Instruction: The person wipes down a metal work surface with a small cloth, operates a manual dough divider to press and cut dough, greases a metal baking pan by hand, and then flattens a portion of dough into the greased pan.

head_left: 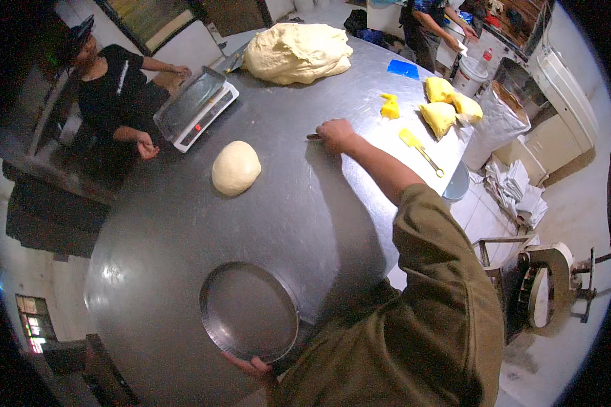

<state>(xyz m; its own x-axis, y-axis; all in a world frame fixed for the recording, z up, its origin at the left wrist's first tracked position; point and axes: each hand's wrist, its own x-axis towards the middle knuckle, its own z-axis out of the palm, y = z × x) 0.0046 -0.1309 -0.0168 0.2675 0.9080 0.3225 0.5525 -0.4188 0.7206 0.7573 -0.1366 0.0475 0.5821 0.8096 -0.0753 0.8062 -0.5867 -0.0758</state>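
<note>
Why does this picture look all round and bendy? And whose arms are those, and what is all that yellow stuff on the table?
The camera sits on a person's head and looks down, and its wide lens bends straight edges near the rim. There is no machine, only the person's two bare hands. The right hand reaches out over the metal table and rests on a small metal tool; I cannot tell which kind. The left hand holds the rim of a round metal pan. On the table lie a smooth dough ball, a big dough heap, a scale, yellow butter-like chunks, a blue scraper and a yellow spatula. Other people work nearby.
</note>
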